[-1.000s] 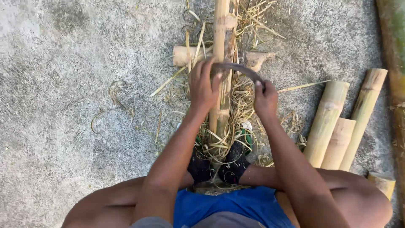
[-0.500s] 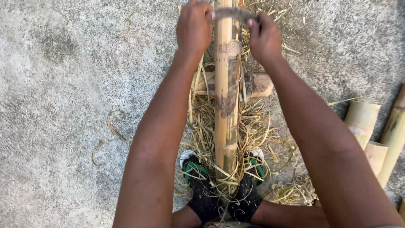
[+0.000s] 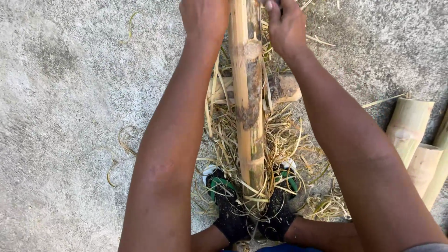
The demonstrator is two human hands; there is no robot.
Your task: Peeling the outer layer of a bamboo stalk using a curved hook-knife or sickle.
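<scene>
Rough grey concrete ground [image 3: 70, 93] is filling the whole view, scattered with dry shavings. Nearest the camera, two feet in black socks [image 3: 252, 214] with green sandal straps are bracing the near end of a long bamboo pole [image 3: 247, 107], one foot on each side of it. A loose heap of straw-coloured bamboo shavings [image 3: 284, 149] is lying around the feet and under the pole. Right of the pole, near the picture's edge, several cut bamboo sections [image 3: 410, 126] are lying side by side on the concrete. A few curled strips [image 3: 121, 144] are sitting well to the left of the pole.

Further out, a short chunk of wood [image 3: 280, 88] is lying crosswise beneath the pole, propping it off the ground. The pole itself is running straight away from the feet, scraped pale along its left side and stained dark along its middle.

Farthest off, both arms are stretching along the pole. The left hand [image 3: 203, 18] is sitting just left of it, fingers curled under and pressed together; what they are gripping cannot be told. The right hand [image 3: 284, 25] is closing just right of the pole, its fingers clenching a small dark handle end [image 3: 275, 3] at the top edge.
</scene>
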